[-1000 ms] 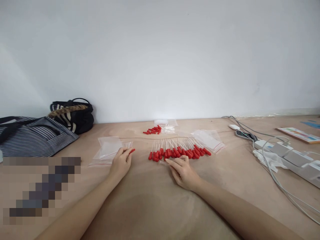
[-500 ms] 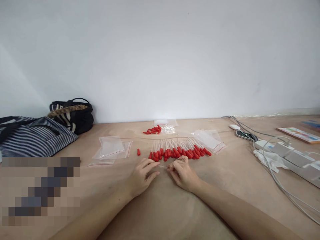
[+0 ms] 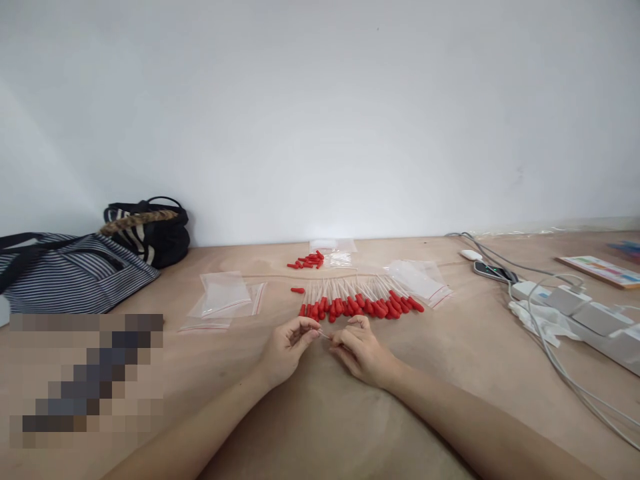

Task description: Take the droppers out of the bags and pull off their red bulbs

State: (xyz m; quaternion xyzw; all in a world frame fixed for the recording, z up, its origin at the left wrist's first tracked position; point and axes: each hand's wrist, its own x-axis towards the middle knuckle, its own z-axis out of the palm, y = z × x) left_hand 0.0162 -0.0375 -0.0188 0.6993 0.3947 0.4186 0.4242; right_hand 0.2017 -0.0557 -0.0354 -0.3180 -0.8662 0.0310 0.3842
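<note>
In front of me, a thin clear tube (image 3: 325, 335) bridges my two hands just above the table. My left hand (image 3: 284, 348) pinches its left end between thumb and fingertips. The other end goes into the curled fingers of my right hand (image 3: 364, 351), which hide it. Just beyond them lies a row of droppers with red rubber bulbs (image 3: 354, 305), bulbs toward me and pale stems pointing away. A single red bulb (image 3: 297, 290) lies on its side at the row's left end.
Behind the row are a small pile of red bulbs (image 3: 306, 261) and several clear tubes (image 3: 338, 259). Zip bags (image 3: 225, 293) lie left, more bags (image 3: 417, 279) right. A power strip (image 3: 580, 313) with cables stands at right; a striped bag (image 3: 75, 273) and black bag (image 3: 163, 233) at left.
My left thumb and fingers have closed onto the tube's left end. The single red bulb has rolled right and away, turning sideways against the row. My right hand has hardly moved.
</note>
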